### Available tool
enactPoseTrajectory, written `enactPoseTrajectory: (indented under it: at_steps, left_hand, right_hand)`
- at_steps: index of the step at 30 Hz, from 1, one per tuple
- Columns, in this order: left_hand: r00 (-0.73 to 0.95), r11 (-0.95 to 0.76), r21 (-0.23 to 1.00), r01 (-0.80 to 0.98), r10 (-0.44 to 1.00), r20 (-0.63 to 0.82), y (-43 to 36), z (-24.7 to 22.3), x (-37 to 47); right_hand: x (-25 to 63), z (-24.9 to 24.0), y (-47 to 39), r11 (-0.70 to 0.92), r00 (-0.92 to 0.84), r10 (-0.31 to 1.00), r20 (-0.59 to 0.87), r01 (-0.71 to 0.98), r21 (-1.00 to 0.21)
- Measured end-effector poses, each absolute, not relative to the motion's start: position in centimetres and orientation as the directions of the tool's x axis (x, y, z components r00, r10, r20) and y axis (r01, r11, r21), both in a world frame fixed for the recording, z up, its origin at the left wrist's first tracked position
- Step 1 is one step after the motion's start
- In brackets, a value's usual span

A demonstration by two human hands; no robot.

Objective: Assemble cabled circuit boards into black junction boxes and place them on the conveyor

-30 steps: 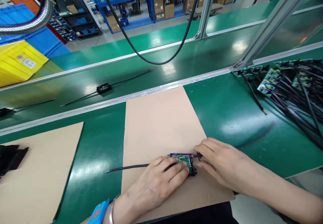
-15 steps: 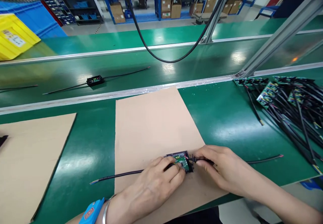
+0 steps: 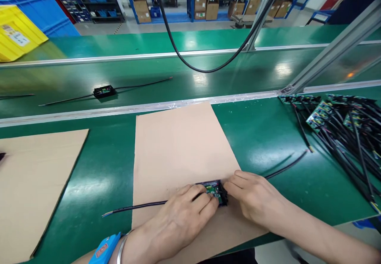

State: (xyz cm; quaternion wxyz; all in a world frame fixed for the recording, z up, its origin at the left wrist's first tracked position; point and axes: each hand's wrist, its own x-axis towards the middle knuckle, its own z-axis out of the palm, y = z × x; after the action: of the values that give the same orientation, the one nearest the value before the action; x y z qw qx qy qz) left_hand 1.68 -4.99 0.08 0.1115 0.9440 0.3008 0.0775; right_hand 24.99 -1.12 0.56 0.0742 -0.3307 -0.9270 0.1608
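Observation:
A small open black plastic case (image 3: 223, 201) with a green circuit board (image 3: 212, 187) in it lies on a cardboard sheet (image 3: 178, 145). My left hand (image 3: 187, 212) is closed over the case's left part, fingertips pressing on the board and case. My right hand (image 3: 253, 194) pinches the black cable (image 3: 287, 168) at the case's right end; its fingers hide the cable's entry point. That cable runs out behind the hand, its free end raised over the green table. From under my left hand another black cable (image 3: 137, 206) extends left to bare wire ends.
Circuit boards with black cables (image 3: 342, 129) lie piled at the right. A second cardboard sheet (image 3: 44, 184) is at the left. Beyond the metal rail (image 3: 119, 110) lies another cabled black case (image 3: 104, 91). A black cable loop (image 3: 205, 71) hangs overhead; a metal post (image 3: 330, 49) slants at right.
My right hand has closed in against the case's right end, and its fingers now cover the cable entry. The right cable's free end has swung up and left. My left hand stays put.

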Motion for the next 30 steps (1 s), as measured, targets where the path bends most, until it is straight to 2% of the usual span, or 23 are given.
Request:
enactPoseTrajectory:
  at_steps: [3,6,12,15,19,22,25,28,30]
  left_hand:
    - [0.804,-0.796,0.243,0.554,0.587,0.094,-4.9,0.5,1.9]
    - [0.826,-0.808,0.248,0.535,0.562,0.049,-5.0,0.4,1.8]
    - [0.808,-0.8,0.192,0.568,0.586,0.053,-5.5,-0.2,1.8]
    - [0.807,-0.806,0.171,0.567,0.585,0.077,-5.6,-0.2,2.0]
    - [0.802,-0.798,0.184,0.574,0.593,0.074,-5.5,-0.2,2.2]
    - [0.791,-0.771,0.268,0.578,0.61,0.048,-5.4,-0.4,2.0]
    - [0.774,-0.73,0.446,0.518,0.622,0.119,-5.1,-0.3,1.3]
    - [0.634,-0.616,0.602,0.507,0.74,0.223,-4.7,-0.1,1.0]
    - [0.522,-0.515,0.657,0.551,0.827,0.21,-4.5,0.1,1.2]
  right_hand:
    - [24.6,0.4,-1.2,0.775,-0.799,0.602,0.0,0.584,-0.24]
    - [24.0,0.6,-1.1,0.792,-0.812,0.58,-0.058,0.58,-0.19]
    - [24.5,1.3,-0.9,0.719,-0.763,0.64,-0.092,0.637,-0.278]
    - [25.3,0.8,-1.1,0.752,-0.79,0.612,0.002,0.582,-0.309]
    - [25.8,-0.5,-1.4,0.863,-0.855,0.496,0.149,0.466,-0.196]
    - [25.9,-1.5,-1.8,0.867,-0.855,0.492,0.164,0.464,-0.178]
    - [26.2,-2.3,-2.0,0.846,-0.824,0.527,0.209,0.486,-0.22]
    - [26.3,-2.4,-2.2,0.8,-0.762,0.595,0.257,0.529,-0.283]
    - [26.2,-1.9,-2.4,0.726,-0.705,0.674,0.22,0.576,-0.375]
